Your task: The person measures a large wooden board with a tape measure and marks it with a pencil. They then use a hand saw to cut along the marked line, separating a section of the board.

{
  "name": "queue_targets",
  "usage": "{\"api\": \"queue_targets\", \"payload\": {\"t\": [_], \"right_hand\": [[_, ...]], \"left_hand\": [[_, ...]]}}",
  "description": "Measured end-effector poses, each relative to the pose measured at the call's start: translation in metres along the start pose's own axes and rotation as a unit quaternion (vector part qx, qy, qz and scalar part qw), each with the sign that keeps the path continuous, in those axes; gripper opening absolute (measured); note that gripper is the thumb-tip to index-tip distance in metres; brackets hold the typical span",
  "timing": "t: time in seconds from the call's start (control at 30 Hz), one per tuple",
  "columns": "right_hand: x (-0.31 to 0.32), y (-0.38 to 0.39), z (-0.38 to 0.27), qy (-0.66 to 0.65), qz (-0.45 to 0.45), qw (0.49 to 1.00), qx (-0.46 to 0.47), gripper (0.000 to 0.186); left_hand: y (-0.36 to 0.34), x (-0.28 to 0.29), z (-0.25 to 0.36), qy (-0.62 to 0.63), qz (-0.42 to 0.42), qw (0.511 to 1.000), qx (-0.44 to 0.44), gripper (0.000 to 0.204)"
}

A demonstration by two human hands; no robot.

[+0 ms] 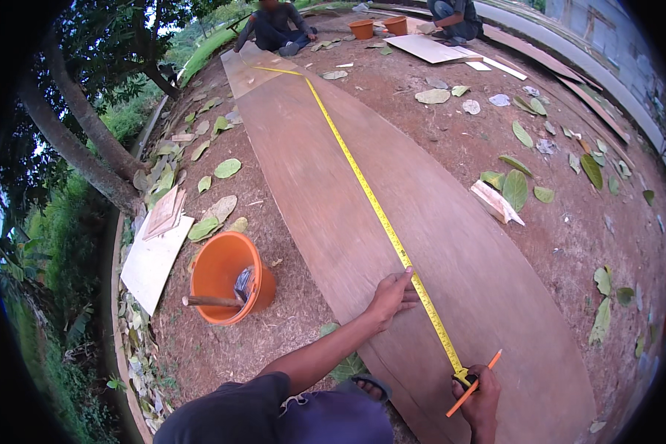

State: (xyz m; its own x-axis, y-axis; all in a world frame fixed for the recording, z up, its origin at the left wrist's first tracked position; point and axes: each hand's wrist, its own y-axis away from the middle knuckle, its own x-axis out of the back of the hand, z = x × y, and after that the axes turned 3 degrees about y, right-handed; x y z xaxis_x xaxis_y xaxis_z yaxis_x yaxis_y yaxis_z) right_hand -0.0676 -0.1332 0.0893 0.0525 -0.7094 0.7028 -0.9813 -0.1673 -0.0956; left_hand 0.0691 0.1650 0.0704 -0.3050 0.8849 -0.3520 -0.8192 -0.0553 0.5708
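A long plywood board point(325, 170) lies on the ground, with an extended yellow tape measure point(362, 183) along it. My left hand point(388, 300) rests on the board, fingers apart, one fingertip touching the tape's left edge. At the near end, my right hand point(481, 396) grips the black-and-yellow tape case together with an orange pencil point(496, 357), which slants across my fingers.
An orange bucket point(209, 268) holding a wooden handle stands left, near white panels point(146, 270) and tree trunks point(111, 148). A wood offcut point(494, 202) lies right. Two people point(274, 29) point(451, 22) sit at the far end, near buckets point(361, 29) and more boards point(425, 48).
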Motion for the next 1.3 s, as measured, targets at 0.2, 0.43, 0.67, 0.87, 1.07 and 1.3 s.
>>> {"api": "queue_targets", "payload": {"t": [0.2,0.43,0.67,0.87,1.07,1.3], "right_hand": [[-0.007,0.006,0.004,-0.053,-0.041,0.998,-0.02,0.043],[-0.007,0.013,0.0,-0.331,-0.025,0.92,-0.207,0.03],[-0.026,0.007,0.008,-0.24,0.018,0.946,-0.218,0.013],[-0.021,-0.002,-0.012,-0.162,0.016,0.974,-0.157,0.013],[-0.025,0.001,0.003,-0.239,-0.01,0.956,-0.169,0.014],[-0.021,-0.008,-0.018,-0.224,-0.022,0.961,-0.159,0.013]], "left_hand": [[-0.003,-0.015,-0.019,-0.002,-0.044,0.999,0.0,0.029],[-0.004,-0.027,-0.035,0.042,-0.032,0.999,-0.005,0.022],[0.04,-0.044,-0.083,-0.002,-0.05,0.996,0.068,0.029],[0.026,-0.026,-0.066,0.146,0.012,0.989,0.012,0.033],[-0.005,-0.003,-0.049,0.184,0.035,0.978,-0.095,0.032],[0.017,-0.012,-0.054,0.207,0.044,0.975,-0.073,0.031]]}}
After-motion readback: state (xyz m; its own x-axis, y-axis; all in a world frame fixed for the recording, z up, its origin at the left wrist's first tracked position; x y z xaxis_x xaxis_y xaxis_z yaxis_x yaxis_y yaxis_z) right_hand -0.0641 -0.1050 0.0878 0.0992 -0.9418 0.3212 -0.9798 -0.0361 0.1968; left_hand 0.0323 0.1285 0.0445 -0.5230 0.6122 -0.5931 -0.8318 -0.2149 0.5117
